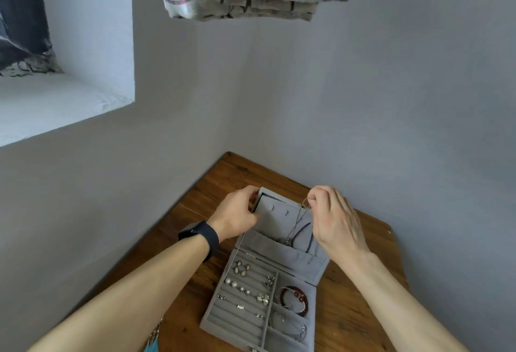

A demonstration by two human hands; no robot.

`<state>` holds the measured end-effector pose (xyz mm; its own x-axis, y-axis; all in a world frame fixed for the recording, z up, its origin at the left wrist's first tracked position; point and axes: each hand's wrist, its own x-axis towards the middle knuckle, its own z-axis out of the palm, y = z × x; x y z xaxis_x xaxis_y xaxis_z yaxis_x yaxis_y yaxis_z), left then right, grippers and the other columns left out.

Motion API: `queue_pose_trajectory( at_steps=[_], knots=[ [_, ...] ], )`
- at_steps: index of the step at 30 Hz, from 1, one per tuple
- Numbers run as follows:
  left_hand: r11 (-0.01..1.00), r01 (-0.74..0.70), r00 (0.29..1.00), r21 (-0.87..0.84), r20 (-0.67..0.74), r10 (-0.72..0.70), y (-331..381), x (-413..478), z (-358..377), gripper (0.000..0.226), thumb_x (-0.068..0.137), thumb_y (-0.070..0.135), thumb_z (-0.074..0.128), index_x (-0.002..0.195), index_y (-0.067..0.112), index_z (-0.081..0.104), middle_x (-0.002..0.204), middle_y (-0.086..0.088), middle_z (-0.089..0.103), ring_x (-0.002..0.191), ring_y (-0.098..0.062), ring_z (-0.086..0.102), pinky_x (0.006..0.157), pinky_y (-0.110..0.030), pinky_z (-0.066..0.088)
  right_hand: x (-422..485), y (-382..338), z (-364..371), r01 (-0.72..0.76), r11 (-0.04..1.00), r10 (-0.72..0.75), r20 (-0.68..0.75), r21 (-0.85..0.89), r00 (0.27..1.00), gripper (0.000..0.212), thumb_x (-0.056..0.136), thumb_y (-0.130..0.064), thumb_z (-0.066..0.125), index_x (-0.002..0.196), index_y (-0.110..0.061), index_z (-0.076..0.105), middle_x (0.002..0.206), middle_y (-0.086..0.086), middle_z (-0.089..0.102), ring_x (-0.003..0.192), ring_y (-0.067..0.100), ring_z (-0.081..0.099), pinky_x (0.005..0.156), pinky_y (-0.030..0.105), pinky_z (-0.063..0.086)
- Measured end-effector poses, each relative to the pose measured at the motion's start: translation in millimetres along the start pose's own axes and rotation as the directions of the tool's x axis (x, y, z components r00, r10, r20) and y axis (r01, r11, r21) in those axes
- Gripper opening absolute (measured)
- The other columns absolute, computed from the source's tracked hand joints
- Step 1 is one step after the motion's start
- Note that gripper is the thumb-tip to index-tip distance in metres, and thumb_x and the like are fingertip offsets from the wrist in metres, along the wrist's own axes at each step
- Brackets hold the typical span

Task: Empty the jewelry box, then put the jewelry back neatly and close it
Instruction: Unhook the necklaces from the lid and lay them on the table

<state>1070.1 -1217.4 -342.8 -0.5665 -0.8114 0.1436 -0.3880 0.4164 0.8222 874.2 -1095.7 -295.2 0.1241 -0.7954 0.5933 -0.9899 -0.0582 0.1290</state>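
our left hand curls its fingers round the far left corner of the soft grey felt lid and holds it up. our right hand pinches a thin silvery chain between thumb and forefinger. below those fingers the chain hangs into the lid's slack cloth pocket. nearer us than both hands, the rectangular felt box lies open on the grained wood table, with pearly earrings on its ridged rolls and a red bead bracelet in a square cell.
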Motion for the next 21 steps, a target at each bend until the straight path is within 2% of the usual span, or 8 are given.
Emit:
queue_pose_trajectory(
  at_steps=[4,7,9,13,15,18,19,21],
  knots=[
    [0.999,0.031,0.999,0.014,0.039,-0.031,8,-1,-3,0.054,0.09,0.023,0.07,0.139,0.021,0.049,0.133,-0.001,0.06,0.121,-0.018,0.058,0.095,-0.028,0.052,8,0,-18,-0.042,0.998,0.043,-0.032,0.05,0.999,0.008,0.102,-0.008,0.043,0.103,-0.015,0.045,0.093,-0.001,0.052,0.077,0.015,0.046,0.066,0.03,0.042],
    [0.996,0.048,0.998,0.072,0.037,-0.051,20,-5,-7,0.07,0.09,0.025,0.068,0.151,0.02,0.033,0.149,-0.007,0.043,0.133,-0.025,0.046,0.101,-0.027,0.045,12,-2,-32,-0.055,0.996,0.059,-0.055,0.076,0.997,0.006,0.1,-0.006,0.047,0.103,-0.012,0.047,0.093,0.001,0.052,0.076,0.017,0.048,0.064,0.03,0.044],
    [0.994,0.013,1.0,0.104,-0.01,-0.012,30,-7,-9,0.072,0.09,0.025,0.065,0.153,0.021,0.03,0.153,-0.008,0.036,0.138,-0.026,0.039,0.107,-0.03,0.041,13,-3,-42,-0.06,0.995,0.066,-0.071,0.085,0.995,0.005,0.1,-0.007,0.048,0.104,-0.011,0.048,0.093,0.002,0.052,0.076,0.015,0.047,0.064,0.029,0.044],
    [0.99,-0.116,0.992,0.085,-0.048,0.12,65,-12,-17,0.063,0.09,0.023,0.062,0.148,0.026,0.038,0.144,0.0,0.049,0.13,-0.017,0.046,0.096,-0.02,0.038,15,-5,-66,-0.07,0.992,0.08,-0.093,0.106,0.993,0.003,0.101,-0.009,0.048,0.103,-0.011,0.049,0.092,0.001,0.051,0.076,0.016,0.048,0.063,0.031,0.046],
    [0.981,-0.184,0.983,0.055,-0.012,0.185,89,-18,-20,0.064,0.086,0.024,0.067,0.146,0.028,0.042,0.14,0.004,0.054,0.119,-0.009,0.052,0.09,-0.016,0.038,15,-7,-79,-0.074,0.99,0.086,-0.104,0.118,0.991,0.003,0.102,-0.01,0.046,0.102,-0.012,0.048,0.092,0.001,0.051,0.076,0.02,0.048,0.063,0.036,0.047],
    [0.975,-0.217,0.972,0.051,0.104,0.211,116,-32,-18,0.069,0.082,0.029,0.072,0.145,0.03,0.044,0.141,0.005,0.054,0.128,-0.013,0.049,0.101,-0.026,0.04,12,-13,-100,-0.101,0.987,0.115,-0.109,0.128,0.987,0.004,0.102,-0.012,0.044,0.101,-0.012,0.049,0.093,0.003,0.052,0.077,0.022,0.049,0.064,0.039,0.048],
    [0.975,-0.21,0.967,0.072,0.16,0.196,121,-37,-16,0.067,0.082,0.034,0.072,0.144,0.03,0.046,0.141,0.006,0.055,0.13,-0.014,0.049,0.104,-0.029,0.041,10,-16,-107,-0.108,0.985,0.123,-0.109,0.133,0.986,0.005,0.102,-0.013,0.044,0.101,-0.012,0.049,0.093,0.002,0.052,0.078,0.022,0.05,0.064,0.039,0.048],
    [0.966,-0.227,0.95,0.122,0.248,0.192,124,-47,-9,0.046,0.087,0.042,0.068,0.131,0.031,0.059,0.13,0.011,0.062,0.12,-0.01,0.056,0.103,-0.031,0.046,3,-21,-121,-0.116,0.982,0.133,-0.111,0.149,0.985,0.006,0.103,-0.013,0.043,0.102,-0.012,0.049,0.094,0.002,0.052,0.077,0.021,0.05,0.064,0.038,0.048]
  ],
)
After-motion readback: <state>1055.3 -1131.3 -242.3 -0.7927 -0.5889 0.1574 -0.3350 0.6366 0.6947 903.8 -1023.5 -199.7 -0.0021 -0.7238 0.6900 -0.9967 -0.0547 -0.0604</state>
